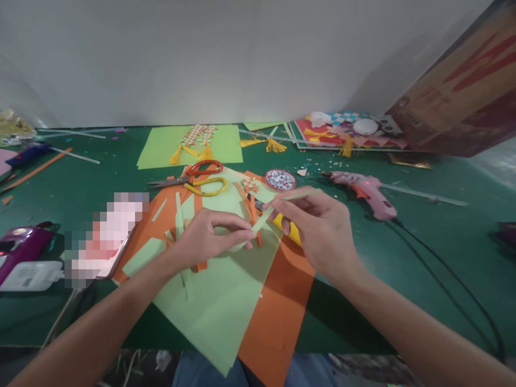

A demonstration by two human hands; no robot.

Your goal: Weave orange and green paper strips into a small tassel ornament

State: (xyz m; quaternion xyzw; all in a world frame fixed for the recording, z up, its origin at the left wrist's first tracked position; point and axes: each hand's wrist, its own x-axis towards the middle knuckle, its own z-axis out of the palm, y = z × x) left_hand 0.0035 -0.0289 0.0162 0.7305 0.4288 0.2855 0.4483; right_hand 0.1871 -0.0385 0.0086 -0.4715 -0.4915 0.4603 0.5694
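Observation:
A narrow light green paper strip [263, 219] is stretched between my two hands above the sheets. My left hand [215, 231] pinches its near end between thumb and fingers. My right hand [318, 223] grips the strip farther along, and its other end lies across the top of the fingers. Below them lie a green paper sheet [217, 317] and an orange paper sheet [278, 306], partly overlapping. Loose orange strips [244, 201] and a small woven orange-and-white piece [250, 185] lie just beyond my hands. A yellow toothed object [292, 232] is partly hidden by my right hand.
Scissors [197, 180] with red and yellow handles lie behind the sheets. A pink glue gun [365, 193] with a cord rests at right. A phone [108, 236] and purple device [26, 247] lie left. Woven tasselled pieces [201, 137] and a round dish [281, 179] are farther back.

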